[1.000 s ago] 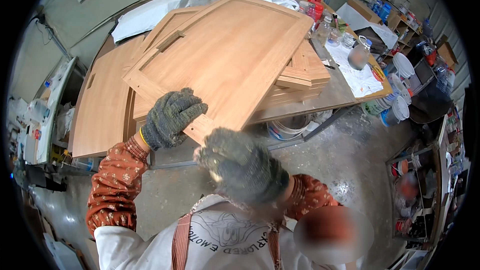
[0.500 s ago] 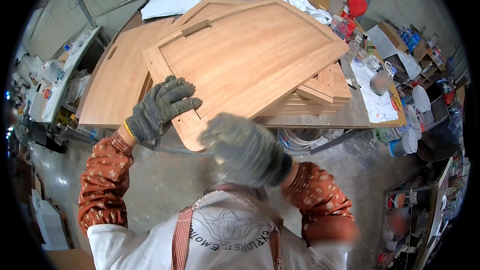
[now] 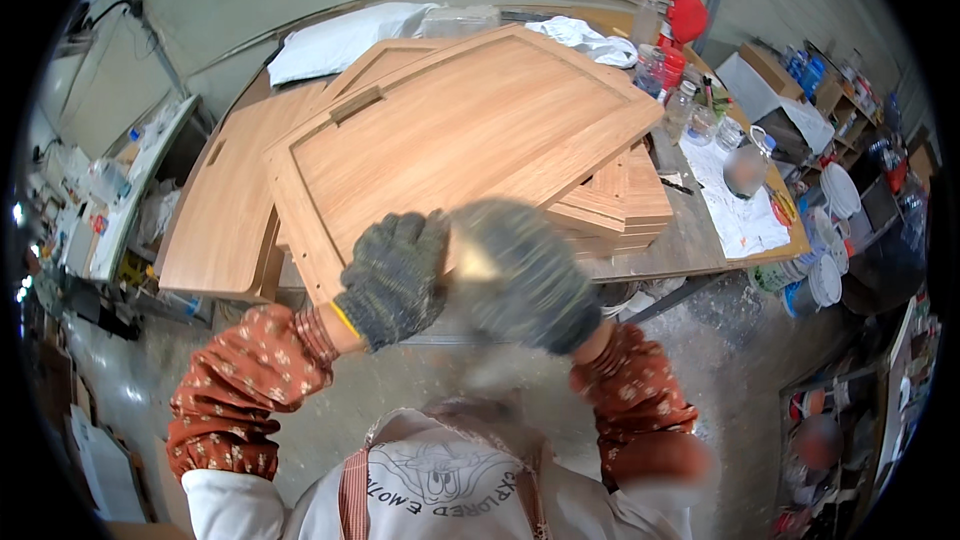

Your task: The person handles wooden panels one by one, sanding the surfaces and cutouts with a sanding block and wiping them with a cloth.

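Observation:
A light wooden panel [image 3: 450,130] with a recessed groove round its face and a rounded outline lies slantwise on top of a stack of similar panels [image 3: 620,220]. My left hand [image 3: 395,275], in a dark grey knit glove, grips its near edge, fingers on the upper face and thumb out of sight. Just to the right, my right hand [image 3: 530,280], gloved alike, is at the same edge, smeared by motion. A small pale yellowish thing [image 3: 476,262] shows blurred under its fingers; its kind cannot be made out.
Another wooden panel [image 3: 225,210] lies at the left of the workbench [image 3: 690,230]. Bottles and jars [image 3: 690,105] crowd its right end beside a white paper sheet [image 3: 735,215]. Buckets [image 3: 825,280] stand past the right edge. A white bag [image 3: 345,40] lies at the back.
My left hand has slid from the panel's left side to its near edge, closer to my right hand. My right hand has moved slightly right and stays blurred. The view has shifted a little.

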A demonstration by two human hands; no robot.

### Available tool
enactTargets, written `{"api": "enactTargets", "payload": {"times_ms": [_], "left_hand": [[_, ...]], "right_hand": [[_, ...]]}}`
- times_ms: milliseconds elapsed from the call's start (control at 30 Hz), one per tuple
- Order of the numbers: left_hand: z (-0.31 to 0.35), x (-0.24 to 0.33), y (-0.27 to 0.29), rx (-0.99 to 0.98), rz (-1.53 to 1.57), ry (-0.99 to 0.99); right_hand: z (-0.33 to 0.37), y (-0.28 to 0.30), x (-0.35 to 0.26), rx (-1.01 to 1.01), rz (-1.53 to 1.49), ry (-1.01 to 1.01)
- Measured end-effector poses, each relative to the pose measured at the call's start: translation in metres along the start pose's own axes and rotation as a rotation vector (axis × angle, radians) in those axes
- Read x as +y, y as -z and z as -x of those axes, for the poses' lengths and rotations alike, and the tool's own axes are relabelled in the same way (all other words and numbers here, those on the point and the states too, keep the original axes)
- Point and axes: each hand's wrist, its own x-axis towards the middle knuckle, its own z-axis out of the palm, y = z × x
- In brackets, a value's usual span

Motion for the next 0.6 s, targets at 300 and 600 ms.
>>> {"api": "enactTargets", "payload": {"times_ms": [300,600], "left_hand": [[0.035,-0.041,0.023,-0.064,0.105,-0.216],[0.043,-0.145,0.027,-0.164,-0.016,-0.369]], "right_hand": [[0.044,0.048,0.055,0.039,0.391,-0.288],[0.047,0.014,-0.003,0.24,0.537,-0.23]]}}
